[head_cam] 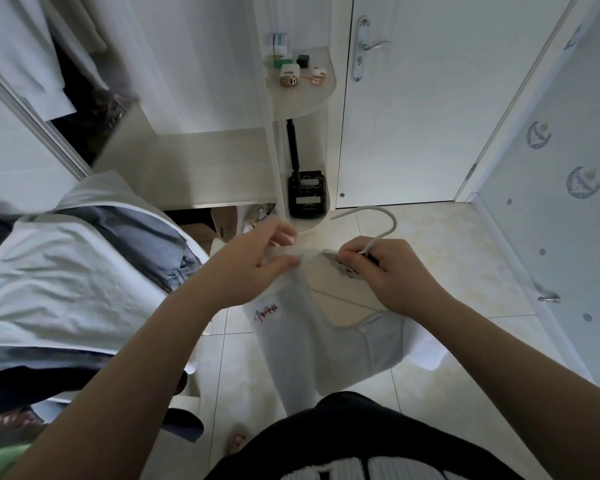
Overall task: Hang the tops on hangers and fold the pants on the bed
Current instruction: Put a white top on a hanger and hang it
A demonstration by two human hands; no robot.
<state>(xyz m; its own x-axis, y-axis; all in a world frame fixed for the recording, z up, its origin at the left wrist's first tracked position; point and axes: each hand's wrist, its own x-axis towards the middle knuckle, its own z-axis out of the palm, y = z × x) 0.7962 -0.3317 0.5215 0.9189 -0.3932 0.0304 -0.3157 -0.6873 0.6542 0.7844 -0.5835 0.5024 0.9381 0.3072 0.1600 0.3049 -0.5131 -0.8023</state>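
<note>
A white top [312, 337] with a small red logo on the chest hangs in front of me over the tiled floor. My left hand [253, 265] pinches its shoulder near the collar. My right hand [392, 271] grips the neck of a white hanger [378, 223] together with the collar; the hook sticks up above my fingers, and the hanger's arms are hidden inside the top. Blue denim pants [146, 237] lie on the bed [59, 282] at the left, partly under pale cloth.
An open wardrobe [66, 98] with hanging white garments is at the upper left. A rounded white shelf [305, 95] holds small items, with a black device [307, 195] on the floor below. A closed white door [413, 116] is ahead, a patterned door [551, 202] at right.
</note>
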